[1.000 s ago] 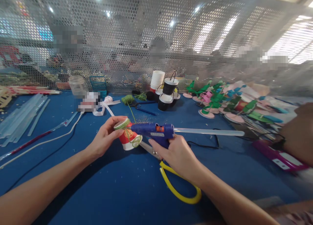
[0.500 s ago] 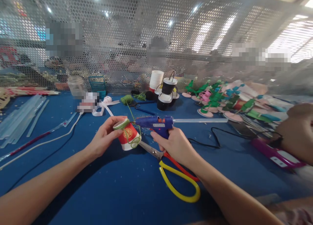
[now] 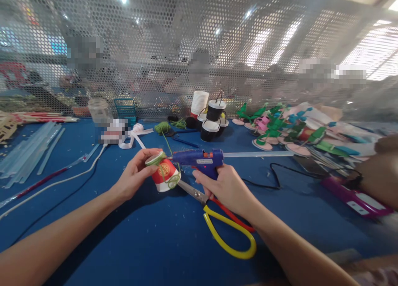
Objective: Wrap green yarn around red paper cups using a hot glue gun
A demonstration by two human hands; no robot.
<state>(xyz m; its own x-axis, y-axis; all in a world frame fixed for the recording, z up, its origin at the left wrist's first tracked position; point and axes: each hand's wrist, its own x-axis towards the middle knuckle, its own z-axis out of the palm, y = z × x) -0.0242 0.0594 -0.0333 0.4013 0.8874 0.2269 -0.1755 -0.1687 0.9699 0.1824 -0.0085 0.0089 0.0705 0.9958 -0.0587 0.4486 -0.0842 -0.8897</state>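
Note:
My left hand (image 3: 137,169) is closed on a red and white paper cup (image 3: 162,176), held tilted above the table. Green yarn (image 3: 159,158) is wound round one end of the cup, and a loose tangle of it hangs at the other. Gripped in my right hand (image 3: 225,184) is a blue hot glue gun (image 3: 199,159). Its nozzle is at the yarn-wrapped end of the cup, and a long clear glue stick (image 3: 258,154) sticks out of its back. Scissors (image 3: 230,232) with yellow and red handles lie beneath my right hand, blades toward the cup.
A green yarn ball (image 3: 162,128) sits behind the cup, near black and white cups (image 3: 211,126). Glue sticks (image 3: 31,153) lie at left. Green felt pieces (image 3: 273,132) are heaped at right, by a purple power strip (image 3: 354,199). A perforated metal screen (image 3: 155,62) stands behind.
The glue gun has shifted very slightly to the right, its nozzle still at the yarn. My left hand and the cup have hardly moved; the view has shifted a little.

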